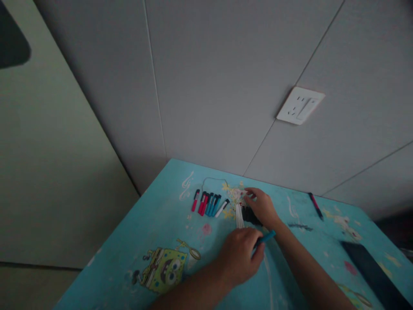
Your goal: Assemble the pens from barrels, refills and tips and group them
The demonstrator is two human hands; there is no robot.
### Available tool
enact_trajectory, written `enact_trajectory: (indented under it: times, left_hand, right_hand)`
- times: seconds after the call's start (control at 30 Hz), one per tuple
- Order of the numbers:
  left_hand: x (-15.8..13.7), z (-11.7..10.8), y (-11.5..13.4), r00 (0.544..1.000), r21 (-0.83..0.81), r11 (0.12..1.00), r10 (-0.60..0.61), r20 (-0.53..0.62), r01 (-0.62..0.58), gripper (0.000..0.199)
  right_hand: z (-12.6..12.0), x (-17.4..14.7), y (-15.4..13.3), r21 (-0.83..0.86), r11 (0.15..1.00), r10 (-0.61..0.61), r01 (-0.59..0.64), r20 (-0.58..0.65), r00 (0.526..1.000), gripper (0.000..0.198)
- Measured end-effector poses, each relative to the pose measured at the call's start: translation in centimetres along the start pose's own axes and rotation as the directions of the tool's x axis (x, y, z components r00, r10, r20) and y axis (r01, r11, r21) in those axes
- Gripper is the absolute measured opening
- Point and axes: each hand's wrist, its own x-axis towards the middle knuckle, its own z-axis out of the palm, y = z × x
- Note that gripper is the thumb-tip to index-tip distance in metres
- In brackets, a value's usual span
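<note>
Inside closed left grip [241, 255], blue marker [267, 237]

Pictured on a tabletop [167, 206], around a row of markers [209, 205]: to its right, the right hand [260, 206]; in front and right, the left hand [240, 255] around another marker [268, 237]; farther right, a lone marker [315, 206]; behind, a wall [209, 86] with a socket [300, 105].

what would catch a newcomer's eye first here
The grinning yellow cartoon figure printed on the turquoise tabletop, low and left of the middle, likely stands out first. Farther back lies a row of red, blue and white markers. Nearer, a blue marker juts from the left hand.
</note>
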Motion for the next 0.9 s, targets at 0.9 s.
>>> enact_trajectory:
  times: [0.9]
  left_hand:
    - [1.8,-1.3,-4.0,0.972,-0.069,0.997,-0.047,-0.230,0.031,0.022]
  right_hand:
    - [-1.2,-9.8,-7.8,-0.333,0.904,0.319,-0.267,0.112,0.941,0.027]
